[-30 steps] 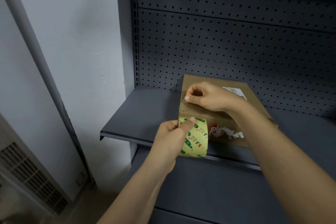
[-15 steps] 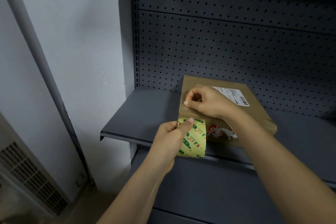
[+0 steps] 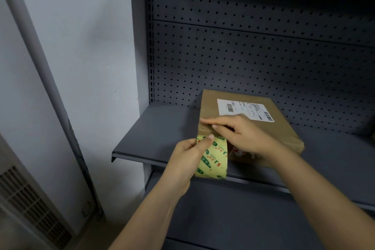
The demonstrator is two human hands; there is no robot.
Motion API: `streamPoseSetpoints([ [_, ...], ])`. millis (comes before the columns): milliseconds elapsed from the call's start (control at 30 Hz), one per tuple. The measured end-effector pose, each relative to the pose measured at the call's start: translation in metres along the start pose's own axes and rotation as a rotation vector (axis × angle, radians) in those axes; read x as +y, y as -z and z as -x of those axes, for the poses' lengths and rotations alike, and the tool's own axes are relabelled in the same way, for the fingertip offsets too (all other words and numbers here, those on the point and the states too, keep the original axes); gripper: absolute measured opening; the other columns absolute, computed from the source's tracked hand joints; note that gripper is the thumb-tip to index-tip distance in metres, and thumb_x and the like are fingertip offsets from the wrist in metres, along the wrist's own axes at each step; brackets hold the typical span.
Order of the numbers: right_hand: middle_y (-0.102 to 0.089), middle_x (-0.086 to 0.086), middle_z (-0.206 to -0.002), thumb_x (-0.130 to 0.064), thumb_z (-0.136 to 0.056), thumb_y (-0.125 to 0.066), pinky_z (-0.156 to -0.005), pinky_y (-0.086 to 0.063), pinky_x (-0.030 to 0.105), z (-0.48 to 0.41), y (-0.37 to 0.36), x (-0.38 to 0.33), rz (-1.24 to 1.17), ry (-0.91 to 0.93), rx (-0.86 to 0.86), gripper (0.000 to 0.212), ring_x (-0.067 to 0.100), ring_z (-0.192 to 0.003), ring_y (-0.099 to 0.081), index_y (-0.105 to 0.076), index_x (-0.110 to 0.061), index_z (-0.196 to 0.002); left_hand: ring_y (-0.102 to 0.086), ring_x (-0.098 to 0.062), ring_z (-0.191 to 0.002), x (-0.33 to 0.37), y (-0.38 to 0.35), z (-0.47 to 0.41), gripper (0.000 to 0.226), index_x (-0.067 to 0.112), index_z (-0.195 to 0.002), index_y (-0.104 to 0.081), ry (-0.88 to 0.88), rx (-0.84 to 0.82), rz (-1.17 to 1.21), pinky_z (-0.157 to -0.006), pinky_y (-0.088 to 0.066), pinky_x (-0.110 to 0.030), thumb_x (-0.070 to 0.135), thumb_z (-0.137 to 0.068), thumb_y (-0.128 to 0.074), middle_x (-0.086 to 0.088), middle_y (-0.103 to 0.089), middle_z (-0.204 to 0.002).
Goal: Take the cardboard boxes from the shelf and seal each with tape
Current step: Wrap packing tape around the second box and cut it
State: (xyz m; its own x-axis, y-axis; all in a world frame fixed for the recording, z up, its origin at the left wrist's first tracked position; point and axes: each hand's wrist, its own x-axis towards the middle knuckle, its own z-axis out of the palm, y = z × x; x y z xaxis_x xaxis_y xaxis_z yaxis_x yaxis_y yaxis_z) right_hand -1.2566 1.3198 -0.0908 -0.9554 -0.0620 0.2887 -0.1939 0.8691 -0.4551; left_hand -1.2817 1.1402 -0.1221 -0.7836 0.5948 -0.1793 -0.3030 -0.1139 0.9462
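— Fingers of our left hand (image 3: 188, 156) curl round the pale yellow tape roll with green and red print (image 3: 215, 158), thumb on top.
— Right hand (image 3: 243, 134)?
— Index finger (image 3: 217, 121) straight, pressed flat on the flat brown cardboard box (image 3: 282, 130), its 9 o'clock corner. Box lies on the grey metal shelf (image 3: 154, 132); roll touches its 7 o'clock edge.

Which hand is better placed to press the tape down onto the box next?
The right hand: its straight fingers lie on the cardboard box top at its near-left corner, right above the tape roll. The left hand is busy gripping that roll.
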Motion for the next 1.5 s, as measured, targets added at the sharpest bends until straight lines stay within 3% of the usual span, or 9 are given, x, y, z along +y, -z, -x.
streamPoseSetpoints([
  [67,-0.066,-0.033,-0.107,-0.017,-0.102,-0.049,-0.075,-0.046,0.015,0.004,0.001,0.003,0.0,-0.004,-0.051,0.036,-0.008,-0.084,-0.062,-0.057,-0.033,-0.134,-0.074,-0.016,-0.082,-0.003,0.0,0.002,0.027,0.015,-0.093,-0.075,-0.031,-0.015,-0.025,-0.071,-0.055,-0.031,0.04,-0.091,-0.064,-0.004,-0.077,-0.089],
  [167,-0.054,-0.02,-0.138,-0.021,-0.104,-0.045,-0.106,-0.042,0.027,0.004,0.003,0.003,0.01,0.017,-0.118,0.037,-0.003,-0.125,-0.051,-0.053,-0.032,-0.138,-0.073,-0.015,-0.089,-0.013,0.002,0.007,0.03,0.02,-0.098,-0.074,-0.1,-0.01,-0.048,-0.08,-0.055,-0.032,0.045,-0.092,-0.059,-0.001,-0.077,-0.093],
  [233,-0.051,-0.019,-0.141,-0.019,-0.104,-0.045,-0.112,-0.036,0.025,0.004,0.003,0.004,-0.016,0.02,-0.133,0.037,-0.006,-0.131,-0.043,-0.054,-0.029,-0.138,-0.072,-0.016,-0.089,-0.018,0.003,0.01,0.03,0.017,-0.099,-0.074,-0.171,-0.014,-0.092,-0.08,-0.056,-0.031,0.04,-0.096,-0.055,-0.003,-0.077,-0.094],
  [500,-0.055,-0.014,-0.138,-0.021,-0.097,-0.06,-0.114,-0.035,0.028,0.003,0.0,0.005,-0.071,0.03,-0.108,0.034,-0.006,-0.13,-0.045,-0.062,-0.023,-0.131,-0.061,-0.023,-0.068,-0.022,0.0,0.009,0.052,-0.011,-0.093,-0.062,-0.179,0.061,-0.185,-0.067,-0.051,-0.038,0.041,-0.097,-0.058,-0.017,-0.065,-0.075],
  [733,-0.063,-0.011,-0.129,-0.021,-0.093,-0.065,-0.112,-0.038,0.027,0.021,0.005,0.001,-0.135,0.0,-0.073,0.031,-0.004,-0.126,-0.05,-0.068,-0.018,-0.124,-0.072,-0.013,-0.075,-0.041,-0.016,0.031,0.03,0.013,-0.088,-0.074,-0.142,0.031,-0.145,-0.061,-0.053,-0.022,0.037,-0.097,-0.058,-0.003,-0.076,-0.08],
  [1000,-0.072,-0.008,-0.111,-0.025,-0.077,-0.077,-0.106,-0.046,0.028,0.053,-0.001,-0.012,-0.344,-0.087,0.09,0.026,0.0,-0.113,-0.062,-0.076,-0.018,-0.102,-0.073,-0.011,-0.084,-0.067,-0.033,0.051,0.021,0.017,-0.095,-0.073,-0.21,0.031,-0.161,-0.069,-0.057,-0.024,0.031,-0.097,-0.058,0.003,-0.077,-0.087],
  [1133,-0.072,-0.005,-0.112,-0.018,-0.077,-0.079,-0.106,-0.046,0.03,0.057,-0.006,-0.011,-0.305,-0.04,0.147,0.027,0.001,-0.114,-0.062,-0.075,-0.014,-0.104,-0.073,-0.015,-0.08,-0.068,-0.032,0.05,0.023,0.016,-0.089,-0.074,-0.211,0.056,-0.175,-0.069,-0.059,-0.03,0.032,-0.096,-0.059,-0.001,-0.076,-0.083],
  [1267,-0.072,-0.001,-0.112,-0.017,-0.079,-0.079,-0.104,-0.049,0.033,0.059,0.0,-0.005,-0.217,0.058,0.14,0.029,0.004,-0.114,-0.063,-0.074,-0.01,-0.107,-0.072,-0.014,-0.077,-0.069,-0.038,0.055,0.025,0.013,-0.09,-0.073,-0.216,0.042,-0.162,-0.061,-0.054,-0.022,0.032,-0.097,-0.058,-0.003,-0.076,-0.082],
  [1500,-0.066,-0.002,-0.126,-0.029,-0.08,-0.078,-0.107,-0.042,0.02,0.052,0.01,0.014,-0.098,0.121,0.058,0.04,-0.003,-0.12,-0.056,-0.071,-0.016,-0.117,-0.073,-0.011,-0.08,-0.068,-0.054,0.048,0.026,0.016,-0.092,-0.074,-0.228,0.134,-0.179,-0.064,-0.057,-0.025,0.035,-0.096,-0.057,0.0,-0.076,-0.084],
])
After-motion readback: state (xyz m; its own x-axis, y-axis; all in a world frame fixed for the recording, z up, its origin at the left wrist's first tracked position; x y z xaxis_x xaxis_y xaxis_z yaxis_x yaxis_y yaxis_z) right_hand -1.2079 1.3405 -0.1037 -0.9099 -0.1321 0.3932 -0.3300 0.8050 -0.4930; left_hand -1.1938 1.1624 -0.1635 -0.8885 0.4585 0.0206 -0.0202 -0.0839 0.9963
